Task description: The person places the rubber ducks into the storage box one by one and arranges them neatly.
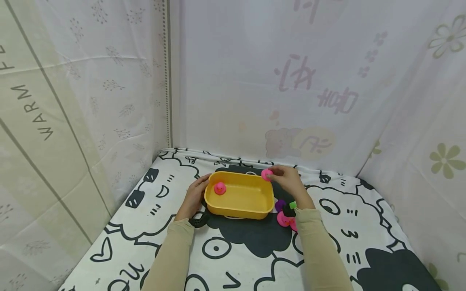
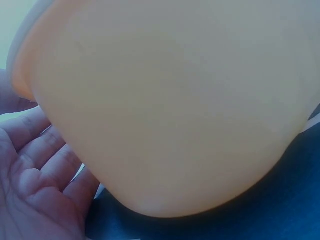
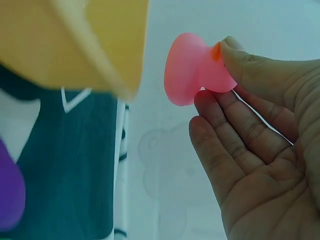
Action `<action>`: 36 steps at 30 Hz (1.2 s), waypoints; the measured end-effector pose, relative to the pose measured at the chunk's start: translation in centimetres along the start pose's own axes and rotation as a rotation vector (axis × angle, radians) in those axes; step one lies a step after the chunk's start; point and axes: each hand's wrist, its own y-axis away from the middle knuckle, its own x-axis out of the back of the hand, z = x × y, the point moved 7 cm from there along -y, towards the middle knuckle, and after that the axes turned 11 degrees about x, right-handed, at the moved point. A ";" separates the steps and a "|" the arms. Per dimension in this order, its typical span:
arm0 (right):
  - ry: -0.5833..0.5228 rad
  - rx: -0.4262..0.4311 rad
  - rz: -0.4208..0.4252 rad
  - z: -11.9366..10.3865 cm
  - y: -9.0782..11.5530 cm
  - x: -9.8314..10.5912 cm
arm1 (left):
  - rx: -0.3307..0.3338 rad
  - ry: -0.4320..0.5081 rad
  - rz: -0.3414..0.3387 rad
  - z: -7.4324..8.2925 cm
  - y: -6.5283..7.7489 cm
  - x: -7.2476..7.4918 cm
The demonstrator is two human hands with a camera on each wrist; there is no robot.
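A yellow tub (image 1: 240, 211) sits in front of me with one pink rubber duck (image 1: 220, 188) inside, near its left end. My left hand (image 1: 194, 198) rests against the tub's left end from outside. In the left wrist view, its fingers (image 2: 42, 147) lie along the outer wall, fingertips hidden behind it, with the thumb at the rim. My right hand (image 1: 289, 182) pinches another pink rubber duck (image 1: 267, 174) at the tub's far right corner. The right wrist view shows that duck (image 3: 185, 70) by its head, between thumb and fingertips, orange beak beside the thumb.
Right of the tub, partly behind my right sleeve (image 1: 309, 230), lie pink ducks (image 1: 283, 219) and a purple thing (image 1: 280, 205). A cartoon-print cloth (image 1: 153, 222) covers the surface. Printed curtains (image 1: 233, 81) stand behind and at both sides.
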 end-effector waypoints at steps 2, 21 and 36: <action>-0.019 0.004 -0.028 -0.6 -0.5 -0.8 | -0.001 -0.005 0.000 0.0 0.0 0.0; 0.010 0.117 -0.343 -4.3 -4.3 -10.1 | 0.015 -0.004 0.009 0.1 0.1 -0.1; 0.013 0.072 -0.447 -4.4 -4.6 -12.1 | 0.007 0.003 0.020 -0.1 0.1 0.2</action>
